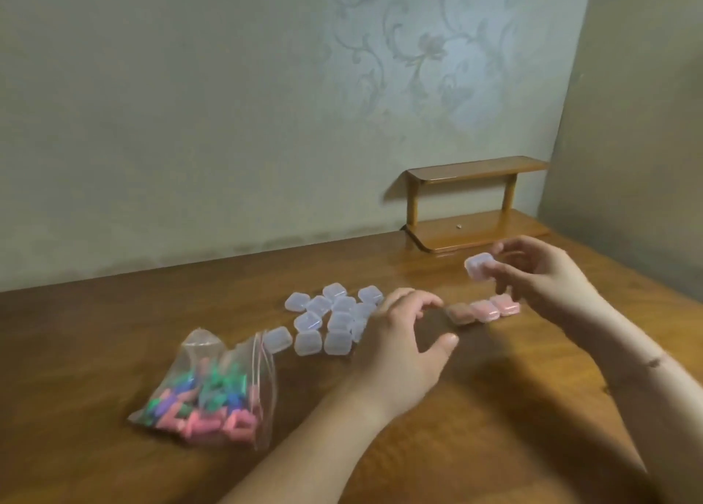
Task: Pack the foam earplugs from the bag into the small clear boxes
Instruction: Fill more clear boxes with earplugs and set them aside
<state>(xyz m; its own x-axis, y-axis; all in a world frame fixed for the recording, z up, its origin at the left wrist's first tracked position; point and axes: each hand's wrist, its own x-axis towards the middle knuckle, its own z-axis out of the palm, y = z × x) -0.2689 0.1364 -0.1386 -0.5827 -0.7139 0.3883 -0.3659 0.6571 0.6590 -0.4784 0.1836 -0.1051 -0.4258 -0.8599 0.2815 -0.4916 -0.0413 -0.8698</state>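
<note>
holding an empty clear box (pixel 480 267) up in its fingertips, the right hand (pixel 540 275) is pinching it above three filled pink boxes (pixel 483 310) lined up on the table (pixel 114 332), while the left hand (pixel 403 340) is hovering with loosely spread fingers, grasping nothing. judging by this, a fresh box is being readied; next it needs opening and earplugs (pixel 201 408) fetching from the bag (pixel 213 389) lying near the pile of empty boxes (pixel 331 321)

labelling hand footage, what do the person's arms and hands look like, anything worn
Both are bare: no sleeves, gloves, rings, watch or bracelets show on the left hand or the right hand. The forearms are uncovered to the frame edge. The right forearm bears a small dark mark; the blur hides what it is.
</note>
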